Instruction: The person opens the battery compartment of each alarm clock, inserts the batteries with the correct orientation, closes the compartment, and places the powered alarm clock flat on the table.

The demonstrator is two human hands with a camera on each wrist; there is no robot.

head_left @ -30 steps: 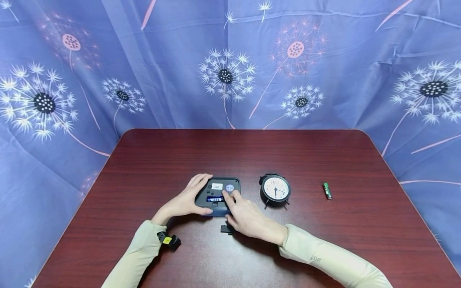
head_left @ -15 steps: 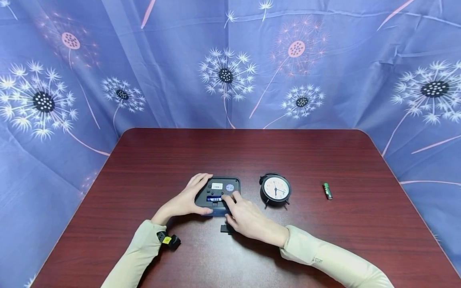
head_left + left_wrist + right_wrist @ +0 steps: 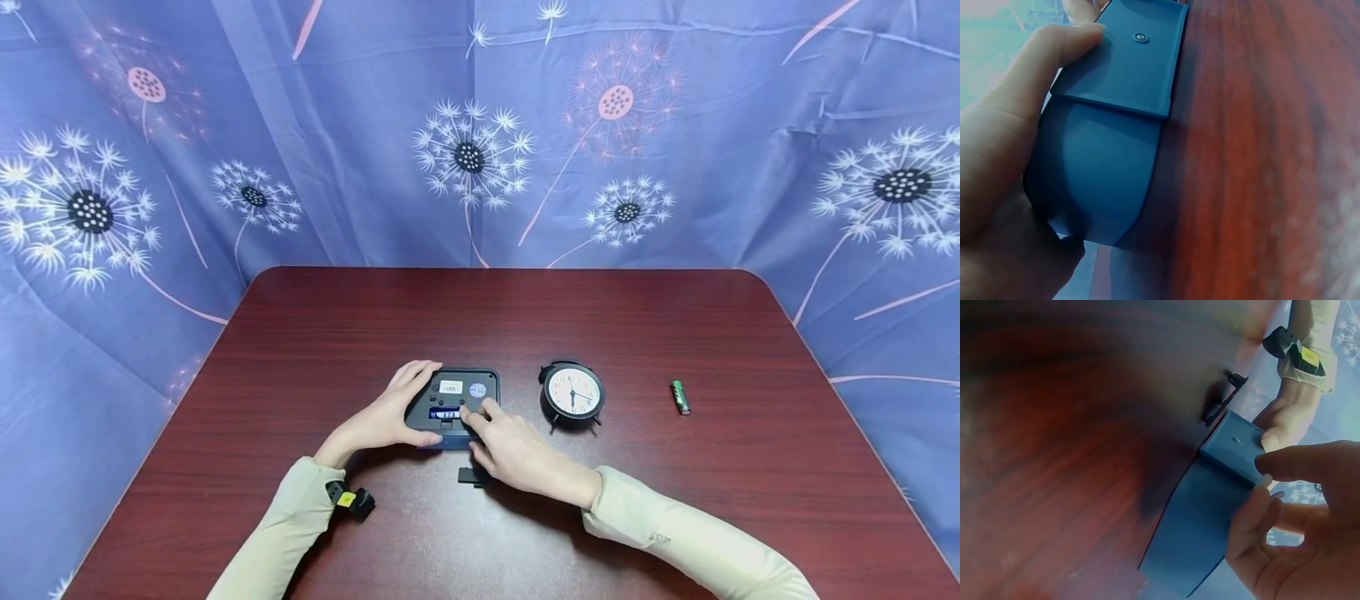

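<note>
A dark blue, box-shaped device point(image 3: 427, 427) lies with its black back facing up, showing a white barcode label, a round sticker and a battery slot. In the slot sits a blue battery point(image 3: 444, 412), its right end hidden by fingers. My left hand point(image 3: 378, 419) grips the device's left end, thumb on the near side point(image 3: 1138, 56) and fingers over the far edge. The index fingertip of my right hand point(image 3: 517, 454) presses at the battery's right end, and the thumb is close to the device's near edge point(image 3: 1260, 464). Just in front lies a small black battery cover point(image 3: 470, 476).
Right of the device stands a round black alarm clock point(image 3: 573, 393) with a white dial. Farther right a green battery point(image 3: 680, 397) lies on the reddish-brown table point(image 3: 360, 317). A blue dandelion-print curtain point(image 3: 360, 167) hangs behind the table.
My right index fingertip has moved slightly down and left onto the battery's end, and the battery sits lower in the slot. The left hand holds still on the device.
</note>
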